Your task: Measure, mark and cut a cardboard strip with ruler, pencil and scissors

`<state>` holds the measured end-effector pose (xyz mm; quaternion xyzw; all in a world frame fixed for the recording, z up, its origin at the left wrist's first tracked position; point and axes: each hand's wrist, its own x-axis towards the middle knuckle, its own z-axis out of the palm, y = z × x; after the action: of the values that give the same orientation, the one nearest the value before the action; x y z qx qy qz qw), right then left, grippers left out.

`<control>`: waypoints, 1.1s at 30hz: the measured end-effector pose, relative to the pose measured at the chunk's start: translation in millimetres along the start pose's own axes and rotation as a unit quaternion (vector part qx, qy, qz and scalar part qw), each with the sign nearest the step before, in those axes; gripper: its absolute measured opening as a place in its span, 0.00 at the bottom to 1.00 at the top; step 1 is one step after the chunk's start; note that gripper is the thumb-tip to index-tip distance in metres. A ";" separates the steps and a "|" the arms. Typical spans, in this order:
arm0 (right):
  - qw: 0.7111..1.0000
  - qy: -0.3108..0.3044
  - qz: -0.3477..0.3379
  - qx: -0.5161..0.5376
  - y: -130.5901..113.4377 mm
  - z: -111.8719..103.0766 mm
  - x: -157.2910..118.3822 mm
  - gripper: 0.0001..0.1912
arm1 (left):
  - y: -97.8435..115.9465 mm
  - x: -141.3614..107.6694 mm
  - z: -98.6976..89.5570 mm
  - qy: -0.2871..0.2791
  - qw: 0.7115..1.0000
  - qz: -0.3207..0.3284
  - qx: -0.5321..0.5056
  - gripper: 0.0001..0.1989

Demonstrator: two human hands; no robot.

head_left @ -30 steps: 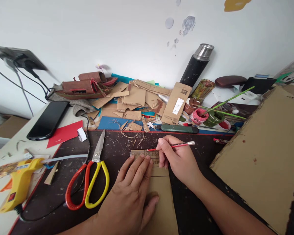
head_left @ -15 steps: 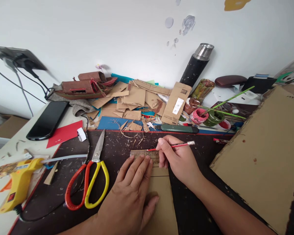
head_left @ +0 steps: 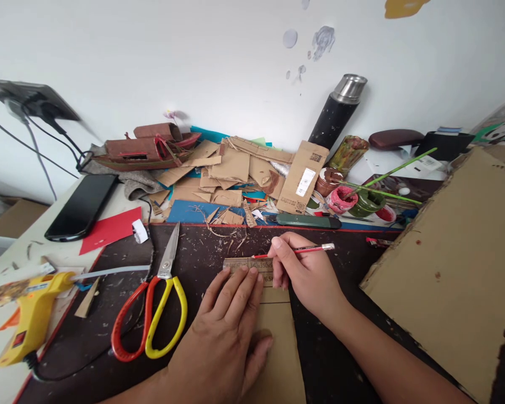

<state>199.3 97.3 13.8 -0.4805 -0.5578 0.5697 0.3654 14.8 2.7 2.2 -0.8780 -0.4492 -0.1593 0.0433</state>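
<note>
My left hand lies flat with its fingers stretched out, pressing a clear ruler onto a strip of brown cardboard. Printed text on the cardboard shows through the ruler. In my right hand is a red pencil with a white eraser end, pinched between thumb and fingers. Its tip points left and meets the ruler's far edge, near the top of the cardboard. Part of the ruler is hidden under my left fingers. Scissors with one red and one yellow handle lie to the left of my left hand.
A yellow glue gun and a black phone lie at left. Cardboard scraps, a model boat and a green utility knife are behind my hands. Paint jars, a thermos and a large cardboard sheet stand rightward.
</note>
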 end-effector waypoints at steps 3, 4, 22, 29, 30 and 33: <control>1.000 0.002 -0.001 0.013 -0.4 0.4 -0.4 0.27 | 0.0 -0.4 0.6 -0.002 1.000 0.002 0.000 0.33; 1.000 0.003 0.001 0.016 -0.6 0.5 -0.5 0.27 | 0.0 -0.5 0.6 -0.004 1.000 0.003 -0.001 0.33; 1.000 -0.008 0.004 0.015 -1.6 0.3 -0.8 0.26 | 3.2 2.3 -3.1 0.032 0.999 -0.021 -0.036 0.24; 1.000 -0.011 0.004 0.004 -3.3 0.1 -0.3 0.26 | 4.3 1.9 -2.3 0.030 0.999 -0.025 -0.036 0.23; 1.000 -0.011 0.005 0.003 -3.2 0.1 -0.2 0.26 | 4.3 1.8 -2.1 0.030 0.999 -0.025 -0.036 0.23; 1.000 -0.009 0.008 0.001 -2.1 0.1 -0.1 0.26 | 4.2 1.3 -1.9 0.032 0.999 -0.024 -0.033 0.23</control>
<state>199.0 97.4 16.0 -0.4793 -0.5564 0.5775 0.3565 18.5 0.9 4.7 -0.8625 -0.4630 -0.2027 0.0249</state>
